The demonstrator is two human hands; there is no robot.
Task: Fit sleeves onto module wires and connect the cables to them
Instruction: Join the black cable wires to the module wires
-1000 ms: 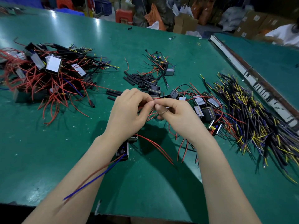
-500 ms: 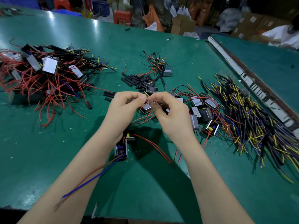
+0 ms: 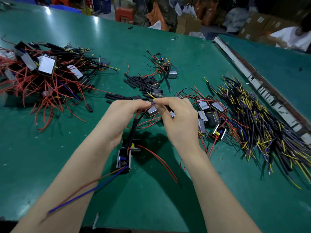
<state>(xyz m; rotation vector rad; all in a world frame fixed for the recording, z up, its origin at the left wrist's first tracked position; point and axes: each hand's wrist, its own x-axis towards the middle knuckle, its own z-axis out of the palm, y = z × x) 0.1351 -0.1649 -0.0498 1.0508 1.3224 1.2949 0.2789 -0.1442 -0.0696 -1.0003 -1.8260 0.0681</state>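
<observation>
Your left hand pinches the module wires, where a black sleeve now hangs above the module on the table. Your right hand has brought a yellow-tipped cable to them, pinched; joining seems underway.

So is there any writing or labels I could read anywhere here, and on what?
None can be read.
Boxes at the back: white labels, too blurred.
Strip along the table edge: dark marks, too small to tell.
Modules in the left pile: plain faces, no text shows.
</observation>
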